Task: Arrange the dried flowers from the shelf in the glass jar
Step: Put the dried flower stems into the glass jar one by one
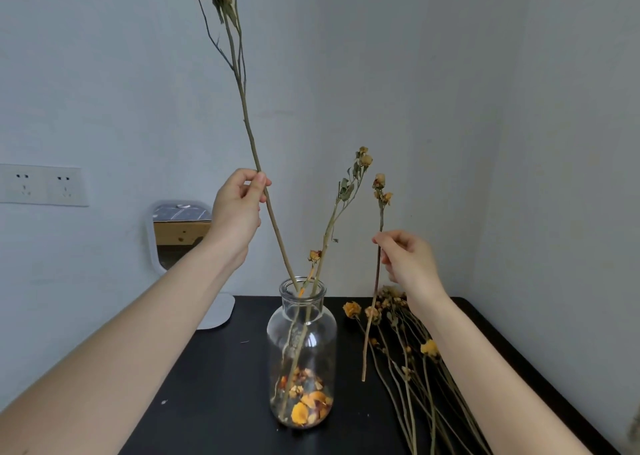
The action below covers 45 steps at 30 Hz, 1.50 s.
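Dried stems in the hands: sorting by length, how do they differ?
The long branched dried stem in the left hand is far taller than the short dried stem in the right hand. The long stem's foot is in the clear glass jar; the short stem's hangs outside. Both bear withered buds.

Pale grey walls (450,74) meet in a corner behind a black desk (214,402). A white double socket (43,185) sits on the left wall, and a white-framed mirror (180,233) stands at the desk's back left.
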### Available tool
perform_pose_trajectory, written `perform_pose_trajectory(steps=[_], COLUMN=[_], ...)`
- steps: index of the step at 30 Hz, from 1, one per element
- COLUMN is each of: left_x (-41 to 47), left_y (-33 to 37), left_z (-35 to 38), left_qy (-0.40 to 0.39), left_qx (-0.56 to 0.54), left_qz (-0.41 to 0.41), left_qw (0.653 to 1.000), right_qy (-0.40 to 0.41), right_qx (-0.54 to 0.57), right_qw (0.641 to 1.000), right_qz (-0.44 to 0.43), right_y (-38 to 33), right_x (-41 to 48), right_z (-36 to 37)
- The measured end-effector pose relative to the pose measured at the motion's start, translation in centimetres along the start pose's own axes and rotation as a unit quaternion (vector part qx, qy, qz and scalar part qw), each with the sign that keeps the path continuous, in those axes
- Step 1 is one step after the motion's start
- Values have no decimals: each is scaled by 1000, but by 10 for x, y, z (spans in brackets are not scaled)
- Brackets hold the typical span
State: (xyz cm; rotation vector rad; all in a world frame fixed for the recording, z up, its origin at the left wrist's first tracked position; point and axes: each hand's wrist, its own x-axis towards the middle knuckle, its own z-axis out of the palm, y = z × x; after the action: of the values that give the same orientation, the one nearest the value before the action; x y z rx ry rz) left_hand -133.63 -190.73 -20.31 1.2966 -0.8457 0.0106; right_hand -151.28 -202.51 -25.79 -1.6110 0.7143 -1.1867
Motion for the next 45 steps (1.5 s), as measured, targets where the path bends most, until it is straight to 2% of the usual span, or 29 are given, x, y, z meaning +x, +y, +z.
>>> perform_pose_trajectory(steps=[14, 19, 24, 27, 34, 36, 40, 43, 45], left_x=[-48, -45, -35, -36, -38, -41, -54, -63, -65], left_y=[-56, -54, -46, -49, -56, -61, -86, -100, -107], left_z=[-2, 0, 3, 2, 0, -4, -18, -22, -19], left_qy=[-121, -116, -92, -105, -113, -137, -242, -340, -371], left_qx=[86, 40, 7, 20, 26, 12, 1, -1, 20], left_qz=[-88, -115, -94, -85, -115, -144, -192, -197, -195], left_qw=[985, 986, 991, 991, 987, 980, 951, 920, 908], right_qy=[-2, -8, -11, -10, -19, -10, 22, 49, 63], right_qx=[0, -7, -13, -6, 101, 134, 168, 185, 191], right_qw=[1000, 1000, 1000, 1000, 994, 990, 981, 975, 972], right_qz=[7, 10, 11, 7, -35, -52, -93, -116, -121], right_y=[9, 10, 11, 9, -8, -14, -24, -31, -34], right_x=[-1, -3, -4, -5, -3, -1, 4, 7, 10], right_z=[5, 6, 10, 10, 6, 5, 2, 2, 3])
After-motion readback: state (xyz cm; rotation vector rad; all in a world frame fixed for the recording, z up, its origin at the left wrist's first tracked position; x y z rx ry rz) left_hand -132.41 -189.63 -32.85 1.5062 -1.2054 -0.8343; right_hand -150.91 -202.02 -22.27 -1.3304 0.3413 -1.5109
